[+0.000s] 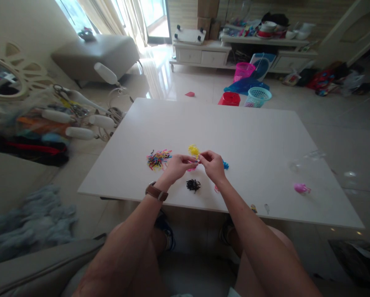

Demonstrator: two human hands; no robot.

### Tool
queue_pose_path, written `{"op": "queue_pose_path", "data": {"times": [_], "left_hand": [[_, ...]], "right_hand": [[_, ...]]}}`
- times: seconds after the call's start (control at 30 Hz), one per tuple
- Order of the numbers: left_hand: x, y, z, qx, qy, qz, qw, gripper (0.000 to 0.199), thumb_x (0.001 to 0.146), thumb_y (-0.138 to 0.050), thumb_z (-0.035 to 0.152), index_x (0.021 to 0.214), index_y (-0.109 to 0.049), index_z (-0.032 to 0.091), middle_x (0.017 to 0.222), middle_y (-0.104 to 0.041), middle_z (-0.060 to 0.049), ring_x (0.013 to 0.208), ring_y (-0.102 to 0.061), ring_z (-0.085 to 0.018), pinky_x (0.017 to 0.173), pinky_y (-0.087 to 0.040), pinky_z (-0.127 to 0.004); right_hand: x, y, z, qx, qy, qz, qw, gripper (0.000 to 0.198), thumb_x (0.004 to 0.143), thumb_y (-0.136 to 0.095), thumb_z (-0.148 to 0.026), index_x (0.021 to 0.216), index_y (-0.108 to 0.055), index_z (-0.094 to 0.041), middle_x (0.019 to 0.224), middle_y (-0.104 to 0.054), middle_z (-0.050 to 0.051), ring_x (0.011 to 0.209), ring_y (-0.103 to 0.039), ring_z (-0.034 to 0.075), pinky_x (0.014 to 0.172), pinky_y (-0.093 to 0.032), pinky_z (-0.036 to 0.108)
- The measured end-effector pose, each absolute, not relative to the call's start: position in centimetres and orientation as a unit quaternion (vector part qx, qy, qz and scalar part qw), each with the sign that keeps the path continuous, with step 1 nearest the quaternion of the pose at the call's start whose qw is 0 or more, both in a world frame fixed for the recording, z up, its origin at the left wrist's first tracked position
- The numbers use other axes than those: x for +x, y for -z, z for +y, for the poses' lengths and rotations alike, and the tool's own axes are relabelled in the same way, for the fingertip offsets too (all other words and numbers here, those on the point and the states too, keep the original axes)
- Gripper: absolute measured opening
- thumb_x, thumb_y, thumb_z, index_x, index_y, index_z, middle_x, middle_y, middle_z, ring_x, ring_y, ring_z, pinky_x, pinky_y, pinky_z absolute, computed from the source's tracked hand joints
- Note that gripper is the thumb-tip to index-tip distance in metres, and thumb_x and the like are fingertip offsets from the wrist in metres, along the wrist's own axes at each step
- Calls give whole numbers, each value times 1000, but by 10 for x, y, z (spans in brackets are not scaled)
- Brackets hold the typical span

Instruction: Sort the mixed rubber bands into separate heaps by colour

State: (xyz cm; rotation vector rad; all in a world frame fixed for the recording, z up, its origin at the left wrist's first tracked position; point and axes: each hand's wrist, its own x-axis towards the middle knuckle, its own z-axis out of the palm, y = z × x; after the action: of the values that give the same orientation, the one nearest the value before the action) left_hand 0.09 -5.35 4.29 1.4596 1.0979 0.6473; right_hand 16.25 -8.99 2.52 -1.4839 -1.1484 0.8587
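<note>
My left hand (179, 166), a brown-strapped watch (156, 192) at its wrist, has its fingers closed together at the middle of the near table side. My right hand (212, 163) meets it fingertip to fingertip, pinching what looks like a small yellow rubber band (198, 156). Anything in the left fingertips is too small to make out. Just beyond lies a yellow pile of bands (193, 149); a pink pile (191, 168) is partly hidden under the hands. Black bands (193, 185) lie nearer me, blue ones (225, 165) to the right. Left of my hands is a mixed-colour heap (158, 159).
The white table (250, 132) has a pinkish-purple object (301, 188) at its right and small items (253, 208) near its front edge. A few red-pink bands (216, 188) show beside my right forearm. Beyond the table stand baskets (258, 96); a white-armed lamp-like fixture (102, 121) is at left.
</note>
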Motion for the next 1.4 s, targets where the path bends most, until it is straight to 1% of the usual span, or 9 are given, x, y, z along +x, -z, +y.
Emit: {"op": "queue_pose_path", "data": {"times": [0.17, 0.33, 0.43, 0.67, 0.9, 1.0, 1.17, 1.27, 1.4], "left_hand": [[23, -41, -53, 600, -299, 461, 582, 34, 67, -81, 42, 85, -80, 13, 76, -75, -9, 68, -65, -17, 63, -48, -28], [36, -26, -41, 572, -306, 467, 600, 32, 66, -82, 39, 86, -79, 13, 79, -76, -10, 71, -67, -18, 65, -49, -27], [35, -15, -29, 571, -304, 506, 572, 28, 69, -78, 33, 87, -79, 12, 79, -76, -11, 72, -68, -18, 66, -49, -27], [43, 11, -1, 599, -271, 612, 440, 22, 73, -71, 23, 89, -79, 9, 77, -76, -11, 70, -68, -18, 62, -47, -25], [55, 4, -3, 621, -245, 631, 396, 21, 73, -74, 20, 91, -80, 11, 84, -77, -11, 75, -70, -19, 69, -50, -26], [50, -7, -11, 627, -248, 609, 417, 21, 74, -74, 21, 92, -80, 11, 81, -77, -11, 72, -70, -19, 67, -51, -26], [36, -26, -31, 663, -249, 512, 487, 20, 75, -72, 25, 88, -80, 12, 76, -76, -8, 73, -70, -19, 68, -51, -27], [30, -34, -40, 691, -243, 471, 492, 17, 74, -73, 26, 85, -79, 14, 75, -76, -6, 74, -70, -19, 68, -51, -26], [26, -35, -42, 664, -267, 466, 521, 15, 70, -76, 22, 81, -75, 13, 71, -75, -6, 67, -69, -17, 63, -50, -24]], "right_hand": [[170, -25, -91, -623, -343, -472, 521, 19, 81, -63, -38, 80, -67, -19, 77, -72, 4, 72, -67, 19, 70, -54, 30], [183, -22, -92, -658, -330, -454, 502, 25, 81, -63, -39, 97, -66, -20, 80, -70, 3, 71, -67, 18, 66, -53, 30], [190, -25, -94, -683, -318, -446, 484, 28, 79, -63, -36, 103, -63, -21, 88, -70, 3, 70, -66, 17, 60, -51, 28], [206, -37, -96, -690, -322, -452, 464, 18, 78, -60, -30, 93, -64, -20, 87, -68, 2, 69, -64, 15, 64, -50, 28], [213, -40, -95, -696, -321, -461, 448, 13, 79, -60, -31, 86, -64, -20, 85, -70, 2, 69, -64, 15, 65, -50, 28], [206, -40, -97, -695, -322, -469, 440, 12, 79, -60, -30, 84, -65, -20, 84, -71, 2, 68, -63, 15, 67, -50, 29], [193, -38, -100, -667, -335, -510, 428, 12, 79, -63, -30, 79, -67, -20, 78, -71, 2, 67, -64, 15, 68, -50, 28], [188, -32, -100, -638, -355, -529, 432, 13, 80, -64, -31, 81, -69, -19, 77, -72, 2, 70, -65, 16, 69, -51, 28], [185, -22, -98, -613, -386, -527, 445, 14, 79, -67, -31, 83, -71, -19, 79, -74, 3, 74, -68, 17, 71, -52, 29]]}}
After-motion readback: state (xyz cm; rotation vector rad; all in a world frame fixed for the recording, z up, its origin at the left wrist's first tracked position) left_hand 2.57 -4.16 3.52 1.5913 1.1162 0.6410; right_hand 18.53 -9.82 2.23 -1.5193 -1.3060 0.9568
